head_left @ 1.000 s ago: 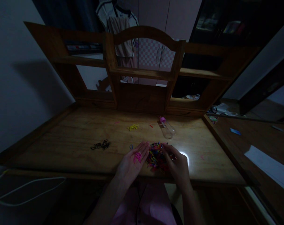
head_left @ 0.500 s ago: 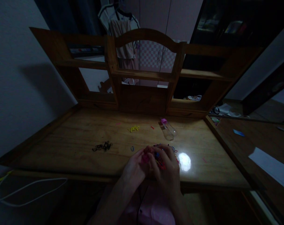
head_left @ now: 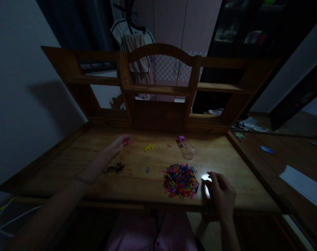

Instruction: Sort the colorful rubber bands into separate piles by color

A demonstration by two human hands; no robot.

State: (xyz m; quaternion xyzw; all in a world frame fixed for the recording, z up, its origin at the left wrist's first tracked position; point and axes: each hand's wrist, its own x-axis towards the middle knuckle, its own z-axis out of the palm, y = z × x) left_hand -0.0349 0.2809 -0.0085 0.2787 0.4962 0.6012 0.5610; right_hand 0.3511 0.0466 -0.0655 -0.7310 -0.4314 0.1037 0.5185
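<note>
My left hand [head_left: 121, 140] reaches to the back left of the desk, its fingers closed around small pink rubber bands [head_left: 126, 140]. My right hand [head_left: 222, 191] hangs low over the front right of the desk. Its fingers are loosely bent and apart, and I see nothing in them. Between the hands lies a mixed heap of coloured rubber bands [head_left: 179, 181]. A small pile of yellow bands [head_left: 149, 147] is right of my left hand, and a black pile [head_left: 114, 168] lies nearer me. One blue band [head_left: 147, 169] and one red band [head_left: 169, 145] lie singly.
A clear bottle with a pink cap [head_left: 187, 148] lies on its side behind the heap. The wooden shelf unit [head_left: 158, 91] rises along the desk's back edge. White paper [head_left: 303, 186] rests on the surface at the right.
My hands have parted from above the heap, which now shows fully. The left went to the back left with the pink bands; the right moved to the right. The view shifted slightly.
</note>
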